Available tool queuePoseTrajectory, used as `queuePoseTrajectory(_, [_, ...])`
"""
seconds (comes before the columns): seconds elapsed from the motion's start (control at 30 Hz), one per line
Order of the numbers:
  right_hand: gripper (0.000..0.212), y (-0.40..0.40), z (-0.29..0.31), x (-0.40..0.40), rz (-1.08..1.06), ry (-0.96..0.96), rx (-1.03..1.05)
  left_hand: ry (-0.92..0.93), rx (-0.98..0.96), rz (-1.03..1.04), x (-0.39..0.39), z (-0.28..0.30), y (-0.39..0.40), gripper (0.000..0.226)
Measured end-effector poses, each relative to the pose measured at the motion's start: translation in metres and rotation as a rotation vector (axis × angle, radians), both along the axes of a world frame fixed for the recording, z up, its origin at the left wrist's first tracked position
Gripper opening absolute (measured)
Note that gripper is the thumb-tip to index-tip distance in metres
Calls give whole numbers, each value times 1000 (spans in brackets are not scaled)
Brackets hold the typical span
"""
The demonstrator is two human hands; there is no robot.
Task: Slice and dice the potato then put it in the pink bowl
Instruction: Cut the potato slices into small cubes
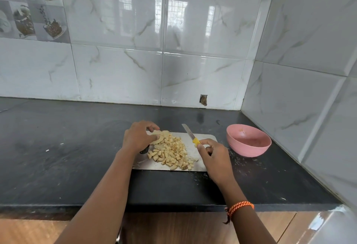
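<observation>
Head view: left hand (139, 137) pinches potato slices (157, 136) above the dice (172, 152); right hand (214, 156) grips knife (190, 134).

Walls: you face glossy white marble-look tiles (202, 31), meeting in a corner at right.
Decor: picture tiles (29, 12) upper left.
Counter: black stone countertop (58, 147), speckled.
Below: wood-grain cabinet fronts (270, 228).
Light: window reflections on tiles.

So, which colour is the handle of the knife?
Yellow handle on the steel-bladed knife, head view.
</observation>
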State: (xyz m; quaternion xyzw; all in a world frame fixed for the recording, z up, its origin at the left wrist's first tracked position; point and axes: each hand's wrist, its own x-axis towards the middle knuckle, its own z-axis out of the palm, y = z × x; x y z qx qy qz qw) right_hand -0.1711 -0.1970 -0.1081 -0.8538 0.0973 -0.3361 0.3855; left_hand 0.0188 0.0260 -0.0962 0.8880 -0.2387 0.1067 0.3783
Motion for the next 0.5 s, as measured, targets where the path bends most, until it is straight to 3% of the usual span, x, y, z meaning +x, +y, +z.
queuePoseTrajectory(0.23, [18,0,1,0,-15,8,1,26,84,6,-3,0,2,12])
queuePoseTrajectory(0.5, [19,0,1,0,-18,1,15,61,-49,-34,-1,0,-4,20])
